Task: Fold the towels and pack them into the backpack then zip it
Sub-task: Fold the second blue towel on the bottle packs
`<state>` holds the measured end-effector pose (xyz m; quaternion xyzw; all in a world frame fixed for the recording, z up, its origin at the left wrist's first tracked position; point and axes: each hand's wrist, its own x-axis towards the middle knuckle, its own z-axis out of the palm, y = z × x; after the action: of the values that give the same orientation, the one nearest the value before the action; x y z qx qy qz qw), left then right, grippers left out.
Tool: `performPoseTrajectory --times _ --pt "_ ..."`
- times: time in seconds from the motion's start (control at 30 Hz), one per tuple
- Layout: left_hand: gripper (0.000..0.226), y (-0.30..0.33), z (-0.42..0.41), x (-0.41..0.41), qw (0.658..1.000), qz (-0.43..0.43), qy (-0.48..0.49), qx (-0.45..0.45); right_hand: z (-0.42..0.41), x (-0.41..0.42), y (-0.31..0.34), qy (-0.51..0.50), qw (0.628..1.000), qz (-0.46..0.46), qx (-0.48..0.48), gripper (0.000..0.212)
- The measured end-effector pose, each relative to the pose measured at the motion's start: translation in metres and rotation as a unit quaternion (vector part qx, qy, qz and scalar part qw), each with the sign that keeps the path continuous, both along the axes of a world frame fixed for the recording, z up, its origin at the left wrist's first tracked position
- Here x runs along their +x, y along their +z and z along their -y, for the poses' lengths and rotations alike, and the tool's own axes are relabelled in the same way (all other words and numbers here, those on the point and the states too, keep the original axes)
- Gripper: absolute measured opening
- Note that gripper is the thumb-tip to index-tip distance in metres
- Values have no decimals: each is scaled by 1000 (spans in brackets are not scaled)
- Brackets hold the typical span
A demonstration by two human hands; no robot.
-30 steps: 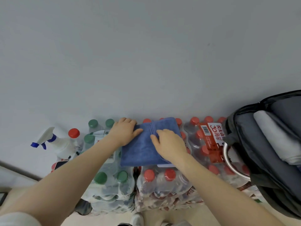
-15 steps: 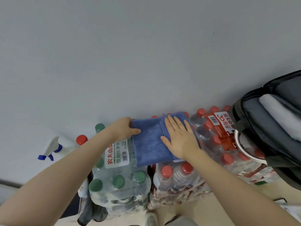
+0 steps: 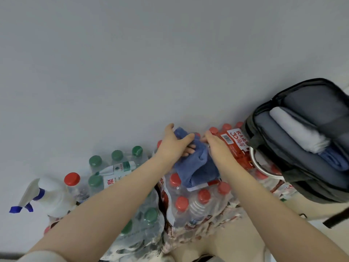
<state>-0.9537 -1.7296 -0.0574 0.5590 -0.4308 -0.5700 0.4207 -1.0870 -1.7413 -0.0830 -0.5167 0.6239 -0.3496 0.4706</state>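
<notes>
A folded blue towel [image 3: 196, 167] lies on a shrink-wrapped pack of red-capped bottles [image 3: 190, 201], its far end lifted. My left hand [image 3: 174, 144] grips that far end, thumb over the top and fingers curled underneath. My right hand [image 3: 217, 146] holds the towel's right edge, its fingertips hidden behind the cloth. At the right stands an open dark grey backpack [image 3: 294, 148]. Inside it lie a folded white towel [image 3: 296, 129] and a blue towel [image 3: 334, 159].
A pack of green-capped bottles [image 3: 117, 167] stands left of the red-capped one. A white spray bottle [image 3: 47, 193] with a blue nozzle is at the far left. A red label [image 3: 236, 144] and a white bowl rim [image 3: 264, 167] sit beside the backpack. A plain grey wall rises behind.
The towel lay flat under my right palm; now both hands have gathered it and its far end is raised off the bottles. The view has shifted, showing more of the backpack.
</notes>
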Motion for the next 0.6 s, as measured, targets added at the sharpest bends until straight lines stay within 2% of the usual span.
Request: performPoseTrajectory --times 0.03,0.1,0.2,0.23,0.27,0.33,0.37,0.4,0.43,0.53,0.6 --pt "73 -4 -1 -8 999 23 -26 -15 -2 -2 5 5 998 25 57 38" --pt "64 -11 -2 -15 994 71 -73 -29 -7 -9 8 43 995 27 91 50" --pt "30 -15 0 -13 992 74 -98 -35 -18 -17 6 110 988 -108 24 59" --pt "29 -18 3 -12 988 90 -113 -55 -20 -21 4 132 978 -162 0 63" --pt "29 -21 5 -9 977 132 -138 -95 -21 -24 1 150 969 -195 -20 63" --pt "11 -26 7 -2 912 287 -210 -203 -23 -30 -8 169 966 -192 -44 60" --pt "30 -26 7 1 861 364 -258 -242 -24 -33 -11 173 968 -173 -51 60" --pt "59 -30 8 5 812 426 -306 -256 -26 -36 -14 173 972 -150 -54 63" --pt "81 -31 8 6 781 465 -340 -243 -27 -38 -15 173 975 -129 -55 66" --pt "116 -40 14 9 752 498 -377 -210 -27 -44 -21 183 975 -102 -77 66" --pt "129 -44 18 8 718 536 -385 -223 -31 -45 -26 184 975 -88 -86 63"
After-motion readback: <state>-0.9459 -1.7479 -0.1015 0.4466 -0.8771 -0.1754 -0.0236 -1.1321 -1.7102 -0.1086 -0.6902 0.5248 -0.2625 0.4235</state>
